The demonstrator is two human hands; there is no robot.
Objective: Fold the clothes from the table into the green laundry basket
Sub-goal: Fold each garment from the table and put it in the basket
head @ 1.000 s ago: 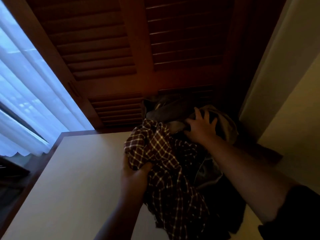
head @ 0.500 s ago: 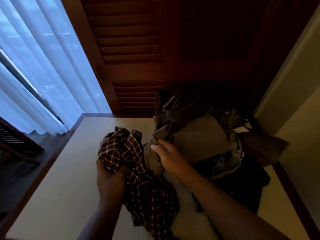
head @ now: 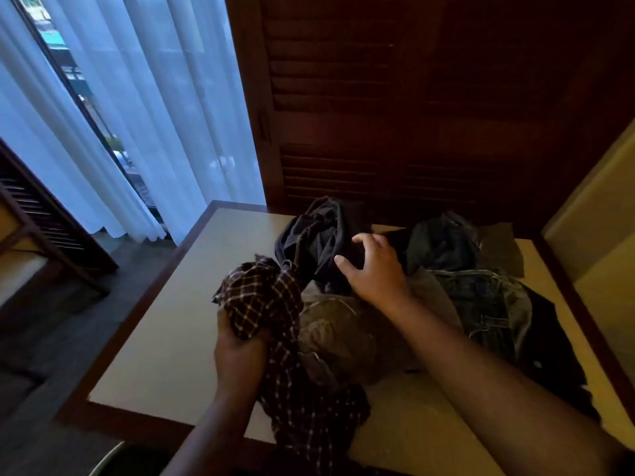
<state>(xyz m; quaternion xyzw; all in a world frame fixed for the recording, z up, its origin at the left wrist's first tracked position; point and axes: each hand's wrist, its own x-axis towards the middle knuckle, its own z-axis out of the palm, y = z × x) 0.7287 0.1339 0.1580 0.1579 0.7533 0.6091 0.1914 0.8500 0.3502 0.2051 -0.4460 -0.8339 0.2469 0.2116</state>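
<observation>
A dark red plaid shirt (head: 275, 304) is bunched in my left hand (head: 240, 359), which is shut on it near the middle of the table (head: 165, 324); its lower part hangs over the table's front edge. My right hand (head: 371, 269) rests with fingers spread on a dark navy garment (head: 319, 231) at the back of the clothes pile. The pile also holds a grey-brown garment (head: 343, 331), blue jeans (head: 488, 304) and a black piece (head: 549, 345). A curved pale green rim, maybe the laundry basket (head: 106, 458), shows at the bottom left.
Dark wooden louvred doors (head: 412, 115) stand right behind the table. White sheer curtains (head: 137, 115) cover a window on the left. A cream wall (head: 601, 218) bounds the right side. A dark wooden frame (head: 41, 228) stands on the floor at the far left.
The view has tilted down and shows more of the table. My right hand moved from the grey garment back onto the dark navy one. My left hand keeps hold of the plaid shirt.
</observation>
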